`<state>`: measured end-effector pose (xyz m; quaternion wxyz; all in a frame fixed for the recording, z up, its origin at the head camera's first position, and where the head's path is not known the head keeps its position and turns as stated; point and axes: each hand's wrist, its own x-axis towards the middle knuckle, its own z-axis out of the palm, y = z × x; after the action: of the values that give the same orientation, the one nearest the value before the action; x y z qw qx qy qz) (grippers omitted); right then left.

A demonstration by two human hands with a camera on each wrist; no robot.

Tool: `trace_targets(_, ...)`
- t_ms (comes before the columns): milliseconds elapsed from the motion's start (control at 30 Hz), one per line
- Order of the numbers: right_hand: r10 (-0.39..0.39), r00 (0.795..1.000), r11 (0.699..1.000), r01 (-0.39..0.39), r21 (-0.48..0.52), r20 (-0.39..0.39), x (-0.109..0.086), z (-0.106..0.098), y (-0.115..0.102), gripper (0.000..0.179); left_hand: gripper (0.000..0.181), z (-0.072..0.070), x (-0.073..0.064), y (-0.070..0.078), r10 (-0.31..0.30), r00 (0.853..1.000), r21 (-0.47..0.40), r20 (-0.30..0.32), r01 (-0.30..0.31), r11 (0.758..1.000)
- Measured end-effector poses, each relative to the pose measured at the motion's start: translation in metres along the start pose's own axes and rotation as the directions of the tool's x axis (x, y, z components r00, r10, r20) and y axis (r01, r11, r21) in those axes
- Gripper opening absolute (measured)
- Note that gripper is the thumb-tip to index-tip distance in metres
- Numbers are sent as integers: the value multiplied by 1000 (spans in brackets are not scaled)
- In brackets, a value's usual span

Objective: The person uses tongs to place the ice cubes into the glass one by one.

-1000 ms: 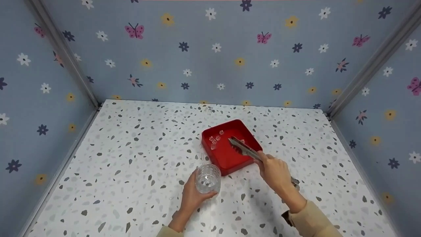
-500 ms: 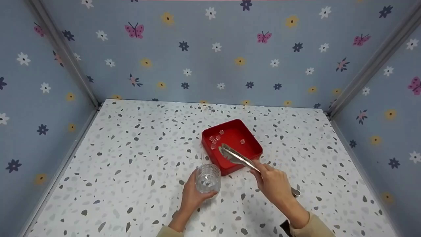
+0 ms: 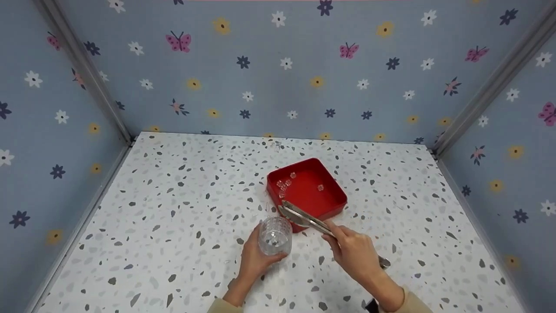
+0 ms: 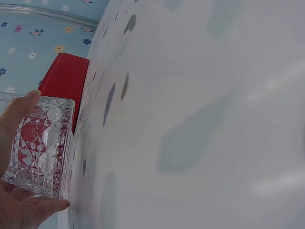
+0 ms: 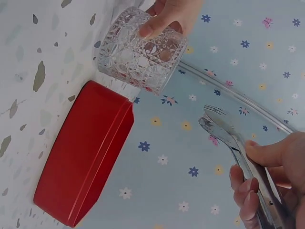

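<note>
the left hand (image 3: 255, 257) is curled round a clear cut-glass tumbler (image 3: 275, 239) on the white speckled desk (image 3: 182, 217), its contents hard to make out. beside it sits a square red tray (image 3: 312, 200) of small clear cubes (image 3: 288, 182). the right hand (image 3: 357, 254) grips silvery metal tongs (image 3: 309, 218); whether they pinch anything, i can't tell.

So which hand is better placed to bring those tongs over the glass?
Probably the right hand: it grips the tongs, whose tips show close to the glass in the head view. The left hand is busy holding that glass beside the red tray.
</note>
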<state>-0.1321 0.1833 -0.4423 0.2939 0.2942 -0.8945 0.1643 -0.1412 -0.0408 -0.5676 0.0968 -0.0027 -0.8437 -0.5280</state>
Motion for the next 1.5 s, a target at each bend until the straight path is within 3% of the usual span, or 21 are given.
trace_targets(533, -18, 1000, 1000, 18, 18, 22, -10, 9, -9, 28, 104, 0, -1, -1, 38, 999, -8, -29, -38, 999)
trace_targets(800, -36, 999, 999, 36, 7, 27, -11, 12, -10, 27, 105, 0, -1, 0, 17, 1000, 9, -23, -17, 1000)
trace_targets(1500, 37, 994, 999, -37, -6, 99, -9, 11, -7, 32, 104, 1, 1, -1, 6, 1000, 6, -20, -6, 1000)
